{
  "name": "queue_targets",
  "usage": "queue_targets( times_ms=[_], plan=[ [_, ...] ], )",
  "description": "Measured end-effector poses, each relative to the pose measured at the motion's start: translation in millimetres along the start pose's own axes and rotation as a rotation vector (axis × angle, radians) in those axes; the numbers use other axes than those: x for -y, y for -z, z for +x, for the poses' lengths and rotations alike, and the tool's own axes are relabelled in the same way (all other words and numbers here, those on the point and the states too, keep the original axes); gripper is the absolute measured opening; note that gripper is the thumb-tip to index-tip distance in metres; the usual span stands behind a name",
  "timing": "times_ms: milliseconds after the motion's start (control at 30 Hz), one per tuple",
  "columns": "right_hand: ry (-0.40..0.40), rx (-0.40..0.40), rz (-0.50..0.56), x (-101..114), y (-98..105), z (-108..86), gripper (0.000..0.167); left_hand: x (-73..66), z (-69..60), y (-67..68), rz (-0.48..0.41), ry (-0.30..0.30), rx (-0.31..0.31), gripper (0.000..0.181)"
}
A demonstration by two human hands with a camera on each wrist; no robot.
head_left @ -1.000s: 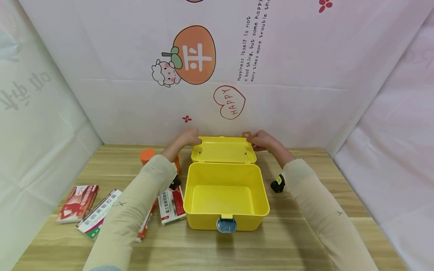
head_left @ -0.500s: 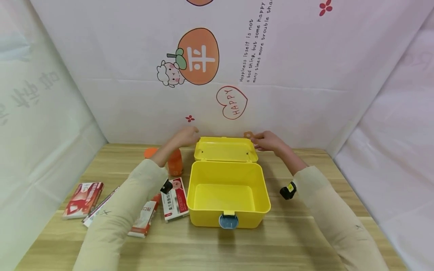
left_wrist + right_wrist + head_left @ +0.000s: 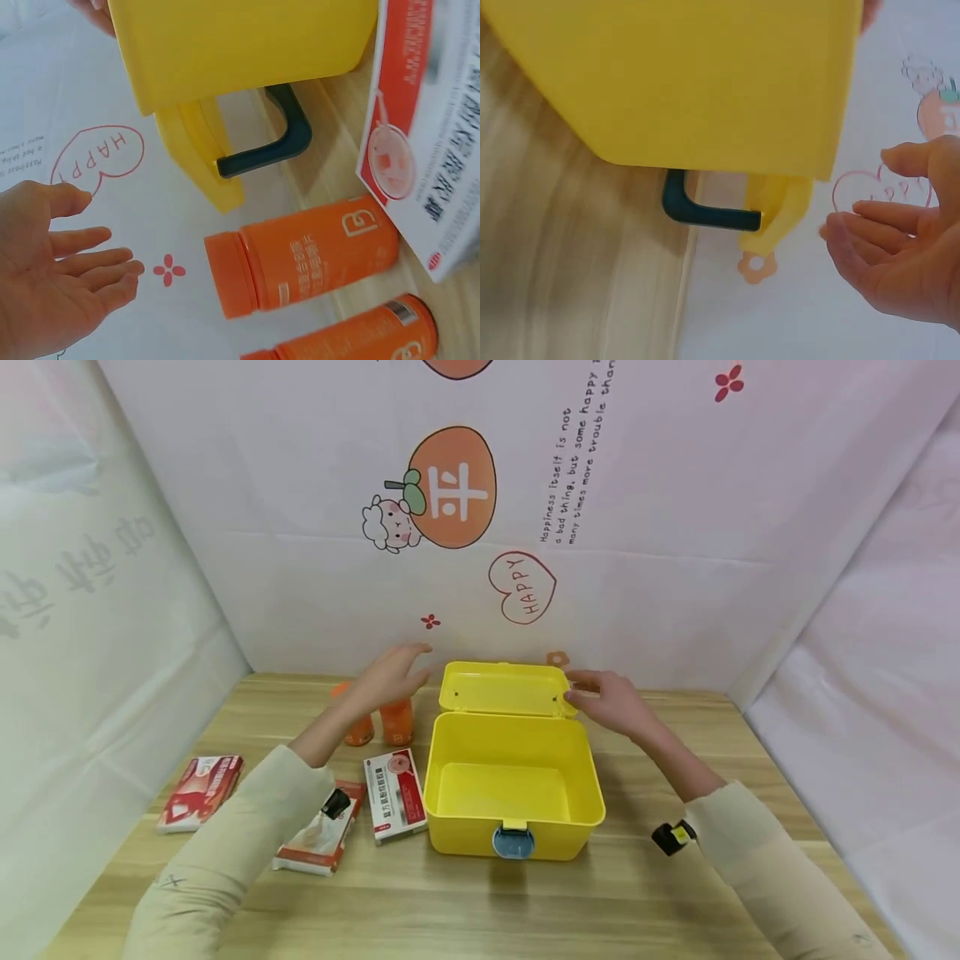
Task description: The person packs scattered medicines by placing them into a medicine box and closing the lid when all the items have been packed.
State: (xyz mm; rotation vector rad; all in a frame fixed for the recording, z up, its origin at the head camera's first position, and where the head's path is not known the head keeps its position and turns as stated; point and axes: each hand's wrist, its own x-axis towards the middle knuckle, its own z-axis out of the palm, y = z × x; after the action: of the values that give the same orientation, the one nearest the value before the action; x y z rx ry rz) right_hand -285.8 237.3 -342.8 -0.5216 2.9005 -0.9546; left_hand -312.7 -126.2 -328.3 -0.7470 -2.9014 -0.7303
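Observation:
A yellow box (image 3: 516, 839) stands on the table, its lid (image 3: 504, 689) swung back behind it and a blue latch (image 3: 513, 842) on its front. My left hand (image 3: 386, 681) is left of the lid, fingers spread, holding nothing; the left wrist view shows the same hand (image 3: 64, 270) apart from the lid (image 3: 191, 154). On the other side, my right hand (image 3: 615, 700) is beside the lid's right edge with fingers loosely bent. In the right wrist view that hand (image 3: 900, 232) is empty, and a dark green handle (image 3: 712, 216) hangs below the lid.
Two orange bottles (image 3: 397, 722) stand behind my left forearm. Medicine cartons lie on the table's left side: a white and red one (image 3: 395, 795) beside the box, another (image 3: 322, 835) near my sleeve and a red one (image 3: 200, 793) farther left. A printed white cloth (image 3: 637, 610) hangs behind.
Both hands have moved outward from the lid's sides and their fingers have loosened. The lid stays tipped back. The head view has shifted slightly, and more of the orange bottles shows.

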Motion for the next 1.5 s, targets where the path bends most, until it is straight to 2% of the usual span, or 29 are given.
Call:
queue_targets(
  times_ms=[233,333,467,567,833,1333,1500],
  plan=[
    [0.133,-0.064,-0.09,3,-10,-29.0,0.055,2.9,-25.2,3.2,-0.014,-0.03,-0.041,0.049],
    [0.211,-0.083,-0.168,2,-15,-41.0,0.058,6.1,-33.6,4.3,-0.007,-0.032,-0.057,0.047],
    [0.26,-0.071,-0.285,3,-21,-56.6,0.062,12.6,-42.0,5.9,-0.011,-0.022,-0.069,0.046],
    [0.265,-0.048,-0.33,3,-25,-66.6,0.062,17.3,-45.5,5.9,-0.02,-0.006,-0.068,0.047],
    [0.231,-0.003,-0.368,2,-31,-82.6,0.06,24.1,-51.0,5.1,-0.004,0.011,-0.064,0.046],
    [0.229,0.023,-0.389,-5,-37,-93.1,0.06,38.5,-53.7,-1.8,0.041,0.03,-0.018,0.053],
    [0.262,0.018,-0.421,-7,-40,-94.7,0.057,43.8,-50.6,-6.6,0.046,0.044,0.01,0.058]
  ],
)
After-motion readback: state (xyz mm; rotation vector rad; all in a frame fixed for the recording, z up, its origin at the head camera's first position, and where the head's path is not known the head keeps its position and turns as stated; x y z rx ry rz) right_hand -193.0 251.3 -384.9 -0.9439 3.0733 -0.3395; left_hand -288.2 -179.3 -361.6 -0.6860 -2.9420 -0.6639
